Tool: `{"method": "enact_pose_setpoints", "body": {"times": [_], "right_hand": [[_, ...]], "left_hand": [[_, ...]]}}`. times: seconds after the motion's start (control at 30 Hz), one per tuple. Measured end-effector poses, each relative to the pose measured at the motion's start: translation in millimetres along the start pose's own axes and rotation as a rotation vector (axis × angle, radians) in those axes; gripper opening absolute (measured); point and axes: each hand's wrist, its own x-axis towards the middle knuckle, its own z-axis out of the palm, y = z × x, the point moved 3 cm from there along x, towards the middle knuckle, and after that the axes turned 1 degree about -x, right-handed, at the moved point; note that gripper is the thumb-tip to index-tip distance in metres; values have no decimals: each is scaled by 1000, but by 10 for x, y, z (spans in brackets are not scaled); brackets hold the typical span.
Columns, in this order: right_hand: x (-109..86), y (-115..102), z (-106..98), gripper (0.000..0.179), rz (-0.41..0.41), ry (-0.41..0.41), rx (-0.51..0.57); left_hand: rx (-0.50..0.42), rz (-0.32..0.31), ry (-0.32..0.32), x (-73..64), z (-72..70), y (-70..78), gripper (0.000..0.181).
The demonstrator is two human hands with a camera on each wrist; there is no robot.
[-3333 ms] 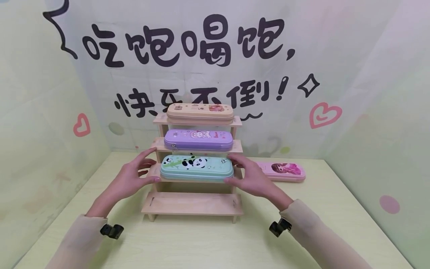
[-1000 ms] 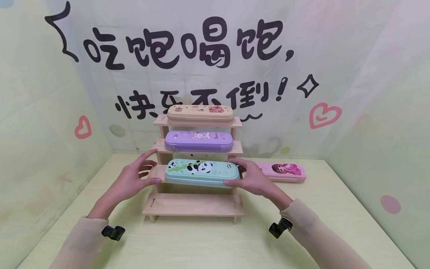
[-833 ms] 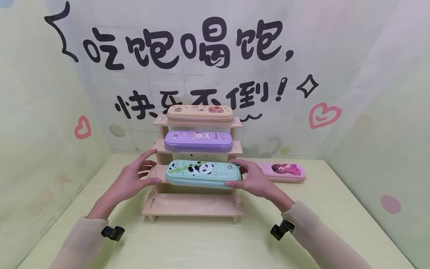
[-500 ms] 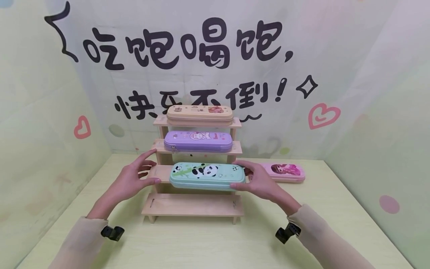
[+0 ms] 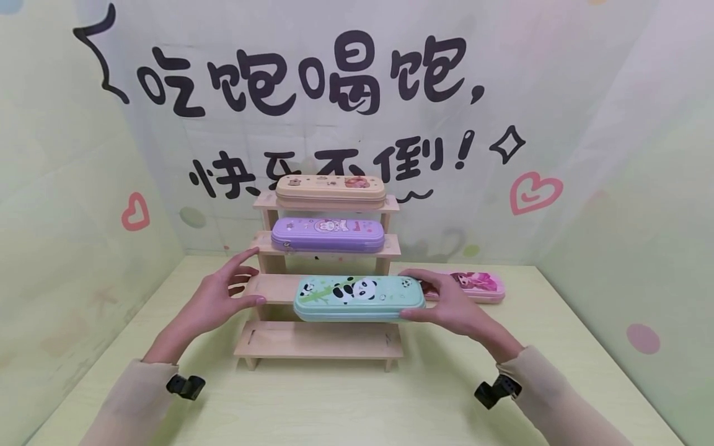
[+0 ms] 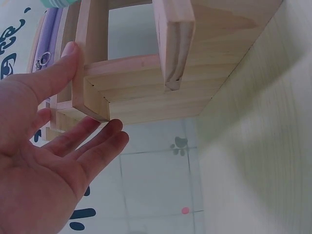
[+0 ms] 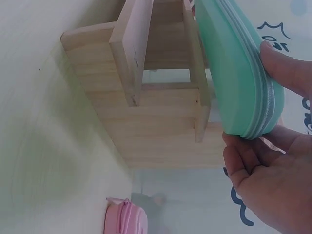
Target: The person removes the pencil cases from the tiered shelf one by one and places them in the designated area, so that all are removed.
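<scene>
My right hand (image 5: 452, 303) pinches the right end of a mint-green pencil case (image 5: 357, 300) with a panda picture, thumb in front and fingers behind. The case is held just off the third step of a stepped wooden stand (image 5: 318, 339), its right end past the step's edge. In the right wrist view, a gap shows between the zipped case (image 7: 229, 73) and the boards. My left hand (image 5: 217, 297) holds the left side of the stand. In the left wrist view, the thumb touches one edge of a board (image 6: 90, 105) and the other fingers reach around its end.
A cream pencil case (image 5: 331, 192) lies on the top step, a purple pencil case (image 5: 329, 235) on the second. To the right on the table (image 5: 535, 353) lies a pink pencil case (image 5: 482, 285), partly behind my right hand. A printed cloth wall (image 5: 558, 111) stands behind.
The green pencil case has come off the third step, rightward and slightly toward me, in my right hand. My left hand has stayed at the stand.
</scene>
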Motion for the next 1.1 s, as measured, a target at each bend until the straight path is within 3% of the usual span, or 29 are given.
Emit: {"method": "enact_pose_setpoints", "body": {"times": [0.43,1.1], "right_hand": [[-192,155,-331,66,-32,5,-38],[-671,627,-1038,64,-133,-6,97]], "left_hand": [[-20,22,7,1,-15,-17,99],[-11,46,7,24,-41,-20,98]]}}
